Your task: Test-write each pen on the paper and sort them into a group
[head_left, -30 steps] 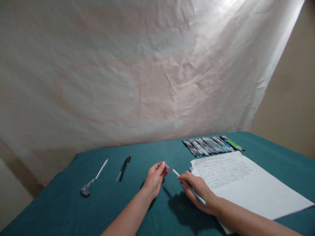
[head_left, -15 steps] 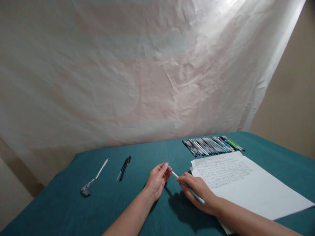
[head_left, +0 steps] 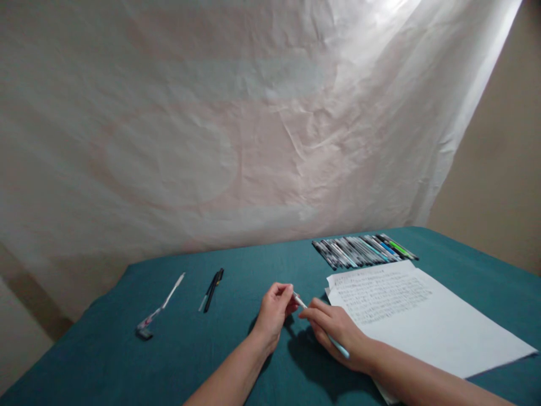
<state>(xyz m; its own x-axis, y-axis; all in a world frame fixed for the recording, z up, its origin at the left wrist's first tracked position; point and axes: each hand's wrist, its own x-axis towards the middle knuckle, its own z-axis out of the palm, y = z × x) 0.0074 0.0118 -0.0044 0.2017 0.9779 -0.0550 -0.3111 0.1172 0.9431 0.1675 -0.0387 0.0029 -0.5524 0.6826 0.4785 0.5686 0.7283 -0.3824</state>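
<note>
My right hand (head_left: 333,331) grips a slim light-blue pen (head_left: 340,348) over the teal tablecloth (head_left: 177,361), its white front end pointing up and left. My left hand (head_left: 274,313) pinches that front end (head_left: 299,301) with thumb and fingertips; a small cap may be there, too tiny to be sure. Both hands meet just left of a sheet of paper (head_left: 422,321) covered in handwriting.
A row of several pens (head_left: 364,250) lies at the back right of the table. A black pen (head_left: 213,282) and a white pen with a dark cap beside it (head_left: 160,309) lie at the left. A creased white sheet (head_left: 236,124) hangs behind.
My left hand has moved right and closed the gap to the pen's tip. My right hand has shifted slightly toward it, so the two hands now meet.
</note>
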